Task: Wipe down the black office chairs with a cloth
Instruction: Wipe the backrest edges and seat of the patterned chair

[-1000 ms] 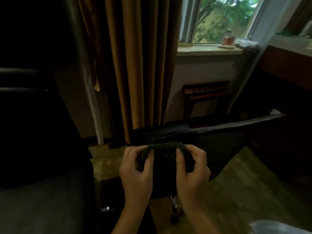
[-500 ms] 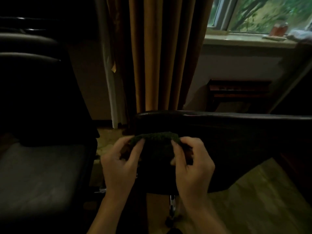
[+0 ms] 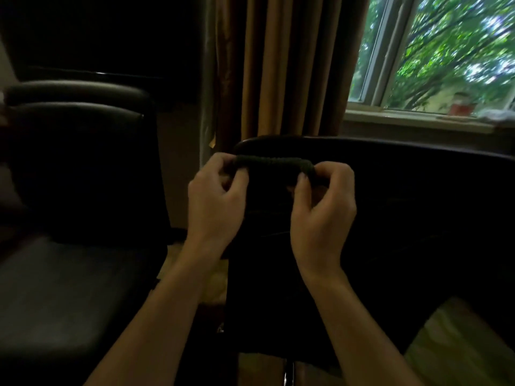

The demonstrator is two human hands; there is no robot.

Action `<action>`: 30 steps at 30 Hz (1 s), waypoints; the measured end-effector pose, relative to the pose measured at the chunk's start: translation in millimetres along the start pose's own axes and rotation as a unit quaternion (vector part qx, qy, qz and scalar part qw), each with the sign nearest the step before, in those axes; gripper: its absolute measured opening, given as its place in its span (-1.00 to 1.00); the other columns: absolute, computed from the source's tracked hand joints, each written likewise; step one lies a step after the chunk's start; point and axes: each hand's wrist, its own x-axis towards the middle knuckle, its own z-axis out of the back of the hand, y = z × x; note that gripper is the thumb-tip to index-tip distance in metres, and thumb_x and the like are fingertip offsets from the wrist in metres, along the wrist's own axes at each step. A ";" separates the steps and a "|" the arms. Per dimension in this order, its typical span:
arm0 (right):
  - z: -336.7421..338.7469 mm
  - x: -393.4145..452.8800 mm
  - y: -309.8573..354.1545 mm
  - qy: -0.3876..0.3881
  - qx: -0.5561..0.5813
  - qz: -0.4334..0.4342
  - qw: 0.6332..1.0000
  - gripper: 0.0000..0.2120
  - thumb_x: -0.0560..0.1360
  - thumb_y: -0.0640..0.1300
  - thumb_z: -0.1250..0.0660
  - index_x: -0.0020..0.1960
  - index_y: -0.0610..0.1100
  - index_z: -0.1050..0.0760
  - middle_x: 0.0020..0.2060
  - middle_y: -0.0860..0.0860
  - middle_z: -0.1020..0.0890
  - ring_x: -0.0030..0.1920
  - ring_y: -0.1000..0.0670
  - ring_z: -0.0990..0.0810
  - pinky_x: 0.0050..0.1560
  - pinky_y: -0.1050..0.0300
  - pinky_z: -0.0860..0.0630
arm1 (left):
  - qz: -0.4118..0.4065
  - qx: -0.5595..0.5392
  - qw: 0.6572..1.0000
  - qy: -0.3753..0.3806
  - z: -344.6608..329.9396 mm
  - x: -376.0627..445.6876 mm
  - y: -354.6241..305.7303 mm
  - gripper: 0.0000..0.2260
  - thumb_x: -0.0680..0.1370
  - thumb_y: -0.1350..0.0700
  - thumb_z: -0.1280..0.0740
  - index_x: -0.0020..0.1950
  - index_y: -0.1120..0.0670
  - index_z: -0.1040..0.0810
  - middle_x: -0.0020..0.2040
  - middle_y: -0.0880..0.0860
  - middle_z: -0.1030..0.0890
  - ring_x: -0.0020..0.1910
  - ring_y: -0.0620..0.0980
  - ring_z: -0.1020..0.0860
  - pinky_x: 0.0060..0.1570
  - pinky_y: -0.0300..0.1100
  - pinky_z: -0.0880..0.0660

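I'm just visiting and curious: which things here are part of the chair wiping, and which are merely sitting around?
Part of the job:
- dark cloth, pinched at its ends by the left hand and right hand
- black chair in front
- second black chair, on the left

Just lying about:
- curtain
- red pot on the windowsill

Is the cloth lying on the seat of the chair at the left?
No, both hands, left and right, pinch the dark cloth by its ends in front of the other chair's back.
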 end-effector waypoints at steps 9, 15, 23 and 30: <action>-4.7 28.9 13.2 0.014 -0.099 0.043 0.994 -0.78 0.51 -0.11 -0.39 0.03 -0.18 -0.39 -0.01 -0.05 -0.47 -0.21 0.02 -0.55 -0.31 0.14 -0.55 | -0.007 -0.036 0.994 -0.104 -32.2 10.1 -10.1 -0.88 0.53 0.06 -0.41 -0.01 0.01 -0.50 -0.17 -0.14 -0.58 -0.20 -0.32 -0.58 -0.28 -0.42 -0.50; 11.3 31.8 -5.9 0.008 -0.114 0.057 0.992 -0.87 0.53 -0.15 -0.35 -0.01 -0.17 -0.43 -0.06 -0.01 -0.46 -0.27 0.13 -0.47 -0.32 0.28 -0.52 | 0.017 -0.023 0.992 -0.126 -56.7 -4.6 -12.5 -0.86 0.51 0.09 -0.44 -0.06 0.04 -0.49 -0.24 -0.14 -0.55 -0.25 -0.34 -0.55 -0.32 -0.46 -0.45; 70.7 51.3 -47.9 -0.048 -0.096 0.005 0.994 -0.89 0.52 -0.17 -0.38 -0.08 -0.12 -0.44 -0.11 0.05 -0.46 -0.19 0.19 -0.48 -0.21 0.38 -0.47 | 0.000 -0.020 0.995 -0.101 -118.8 -27.8 -50.8 -0.88 0.50 0.17 -0.44 -0.06 0.07 -0.51 -0.22 -0.12 -0.56 -0.19 -0.41 -0.54 -0.25 -0.53 -0.44; 87.9 55.6 -46.7 -0.086 -0.072 -0.031 0.993 -0.83 0.50 -0.12 -0.40 0.00 -0.11 -0.42 -0.10 0.03 -0.53 -0.22 0.19 -0.47 -0.16 0.51 -0.39 | -0.028 -0.008 0.996 -0.086 -129.7 -24.3 -62.4 -0.88 0.49 0.14 -0.46 -0.06 0.06 -0.54 -0.22 -0.17 -0.56 -0.18 -0.38 -0.55 -0.22 -0.49 -0.47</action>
